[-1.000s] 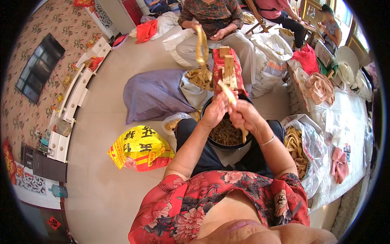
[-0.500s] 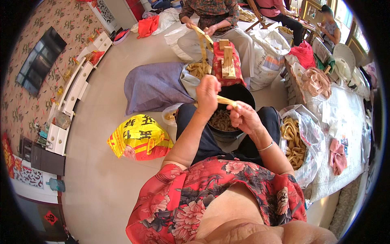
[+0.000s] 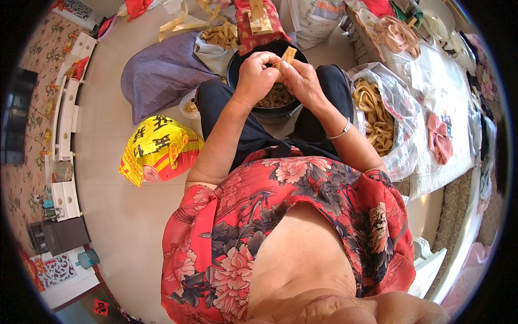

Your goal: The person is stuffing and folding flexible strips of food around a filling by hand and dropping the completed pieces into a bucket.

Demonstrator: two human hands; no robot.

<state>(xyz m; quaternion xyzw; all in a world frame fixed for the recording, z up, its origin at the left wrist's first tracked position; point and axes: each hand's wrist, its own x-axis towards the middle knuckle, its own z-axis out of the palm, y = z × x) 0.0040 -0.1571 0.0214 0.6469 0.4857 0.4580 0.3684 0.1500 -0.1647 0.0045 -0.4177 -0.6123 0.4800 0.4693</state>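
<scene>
A pale yellow, flat strip of fibrous material [image 3: 290, 55] is pinched between my two hands, its short end sticking up past the fingertips. My left hand [image 3: 257, 79] grips it from one side with bent fingers. Close beside it, my right hand [image 3: 304, 82] presses thumb and fingers on the same strip; much of it is hidden behind the fingers. Both hands hover over a black bucket [image 3: 235, 66] between my knees, which contains small brownish pieces. At my right stands a clear plastic bag [image 3: 406, 116] of folded yellowish strips [image 3: 373, 116].
Beyond the bucket, a red patterned cloth [image 3: 244, 33] lies under a wooden block [image 3: 260, 20]. Left of it are a light bag of strips [image 3: 221, 36] and a bluish-grey cloth [image 3: 159, 73]. A yellow-red plastic bag [image 3: 161, 148] rests on the floor; a white-covered bed [image 3: 437, 181] borders the right.
My hands have come closer together, and the strip between them shows a shorter end pointing up. The view has tilted downward, leaving the people opposite mostly out of the picture.
</scene>
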